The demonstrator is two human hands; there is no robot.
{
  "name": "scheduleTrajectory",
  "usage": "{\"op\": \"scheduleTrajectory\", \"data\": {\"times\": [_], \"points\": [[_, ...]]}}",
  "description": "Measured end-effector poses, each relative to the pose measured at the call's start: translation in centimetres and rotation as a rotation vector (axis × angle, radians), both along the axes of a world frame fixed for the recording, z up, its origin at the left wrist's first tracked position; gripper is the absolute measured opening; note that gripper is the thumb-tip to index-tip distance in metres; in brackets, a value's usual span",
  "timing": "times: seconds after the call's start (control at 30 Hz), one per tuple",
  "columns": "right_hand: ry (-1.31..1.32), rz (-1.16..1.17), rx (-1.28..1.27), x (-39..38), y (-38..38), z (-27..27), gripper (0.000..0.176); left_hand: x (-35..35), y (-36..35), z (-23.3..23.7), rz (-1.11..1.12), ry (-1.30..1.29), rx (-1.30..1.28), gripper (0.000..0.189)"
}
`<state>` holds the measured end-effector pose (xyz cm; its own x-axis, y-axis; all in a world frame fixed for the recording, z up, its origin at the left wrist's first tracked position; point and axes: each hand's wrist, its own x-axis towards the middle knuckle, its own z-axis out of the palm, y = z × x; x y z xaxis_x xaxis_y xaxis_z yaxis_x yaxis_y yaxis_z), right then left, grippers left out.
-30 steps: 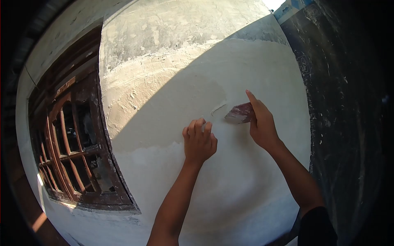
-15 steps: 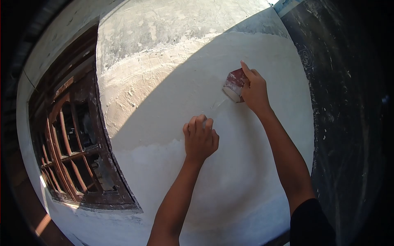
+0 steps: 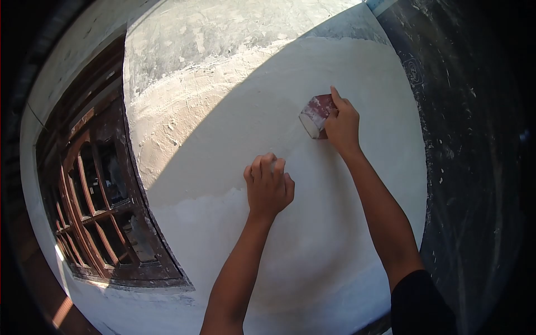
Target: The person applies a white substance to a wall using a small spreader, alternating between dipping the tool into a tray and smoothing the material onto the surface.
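Observation:
My right hand [image 3: 343,127] grips a maroon putty spreader [image 3: 319,113] smeared with white filler, its thumb or finger pointing up along the side. The spreader's pale lower-left edge lies against the plastered wall [image 3: 312,184], in the shaded part. Lower and to the left, my left hand [image 3: 268,185] is closed, fingers curled toward the wall. A bit of something greyish shows between its fingers; what it is stays hidden. Smooth pale filler surrounds both hands, with a wetter-looking patch near the spreader.
A brown wooden window frame [image 3: 106,223] with glass panes is set in the wall at left. A dark, scuffed panel [image 3: 463,167] stands along the right side. Rougher sunlit plaster [image 3: 173,111] covers the upper left, above a diagonal shadow line.
The spreader and my right hand have shifted very slightly left and down. My left hand sits slightly further left in view, its fingers still curled. The view itself has moved a little.

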<state>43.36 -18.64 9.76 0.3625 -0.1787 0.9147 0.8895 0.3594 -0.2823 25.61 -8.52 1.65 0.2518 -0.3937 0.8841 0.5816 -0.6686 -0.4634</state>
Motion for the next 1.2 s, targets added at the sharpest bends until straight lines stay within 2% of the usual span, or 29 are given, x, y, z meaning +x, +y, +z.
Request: {"op": "scheduleTrajectory", "data": {"times": [0.1, 0.17, 0.27, 0.33, 0.37, 0.43, 0.5, 0.6, 0.67, 0.7, 0.77, 0.8, 0.83, 0.9, 0.97, 1.0, 1.03, 1.1, 1.17, 1.2], "points": [[-0.011, 0.082, 0.137, -0.7, -1.1, -0.4, 0.055, 0.1, 0.0, 0.1, -0.003, 0.006, -0.005, 0.047], [-0.221, 0.158, -0.019, -3.1, -0.5, -1.3, 0.053, 0.0, -0.2, 0.2, -0.004, -0.001, 0.000, 0.047], [-0.279, 0.166, -0.117, -2.2, 0.9, -1.2, 0.053, 0.0, -0.1, 0.0, -0.005, 0.000, 0.005, 0.046], [0.154, 0.121, 0.164, -0.8, 0.1, -0.3, 0.053, -0.1, 0.0, 0.0, -0.012, -0.003, 0.010, 0.046], [0.153, 0.119, 0.162, -1.1, -0.2, -0.3, 0.053, 0.0, 0.0, 0.0, -0.008, 0.000, 0.003, 0.046], [0.053, 0.204, 0.211, -2.4, -1.0, -0.5, 0.052, 0.1, 0.0, 0.0, -0.006, 0.011, -0.001, 0.046], [-0.228, 0.212, 0.005, -4.3, 0.0, -1.0, 0.051, -0.1, -0.1, 0.1, -0.019, 0.010, 0.014, 0.047], [-0.192, 0.117, -0.058, -2.4, 1.2, 0.3, 0.052, -0.1, 0.0, 0.0, -0.024, 0.002, 0.018, 0.047], [0.244, 0.233, 0.231, -0.3, -0.1, 1.7, 0.051, 0.0, 0.1, 0.0, -0.025, 0.003, 0.017, 0.047], [0.244, 0.231, 0.231, -0.3, -0.2, 1.6, 0.051, 0.1, 0.1, 0.0, -0.027, 0.004, 0.017, 0.047], [0.051, 0.273, 0.175, -1.4, -0.7, 0.7, 0.051, -0.1, -0.1, -0.2, -0.022, 0.013, 0.004, 0.047], [-0.144, 0.290, 0.079, -2.5, -0.2, 0.0, 0.052, 0.0, -0.1, 0.1, -0.016, 0.016, -0.001, 0.046], [-0.216, 0.275, -0.103, -3.6, -0.2, -0.5, 0.054, 0.0, -0.1, 0.0, -0.019, 0.019, -0.005, 0.046], [-0.211, 0.185, -0.113, -2.5, 1.4, -0.2, 0.054, -0.1, 0.1, 0.0, -0.012, 0.003, 0.026, 0.046], [0.073, 0.130, 0.036, -0.3, 0.4, 1.8, 0.054, 0.0, 0.0, 0.1, -0.011, 0.007, 0.017, 0.045], [0.150, 0.198, 0.151, 0.7, 0.0, 2.3, 0.052, 0.1, 0.0, 0.0, -0.012, 0.011, 0.004, 0.045], [0.153, 0.200, 0.151, 0.2, -0.4, 2.3, 0.052, 0.0, 0.1, 0.1, -0.009, 0.015, 0.004, 0.045], [-0.055, 0.181, 0.162, -1.2, -0.7, 1.7, 0.051, 0.1, 0.1, 0.1, -0.028, 0.003, 0.021, 0.044], [-0.291, 0.209, -0.019, -3.6, 0.4, 0.3, 0.051, 0.1, 0.0, 0.1, -0.032, -0.003, 0.018, 0.044], [-0.287, 0.188, -0.043, -3.4, 1.1, 0.3, 0.051, 0.0, -0.1, 0.1, -0.035, -0.004, 0.023, 0.045]]}}
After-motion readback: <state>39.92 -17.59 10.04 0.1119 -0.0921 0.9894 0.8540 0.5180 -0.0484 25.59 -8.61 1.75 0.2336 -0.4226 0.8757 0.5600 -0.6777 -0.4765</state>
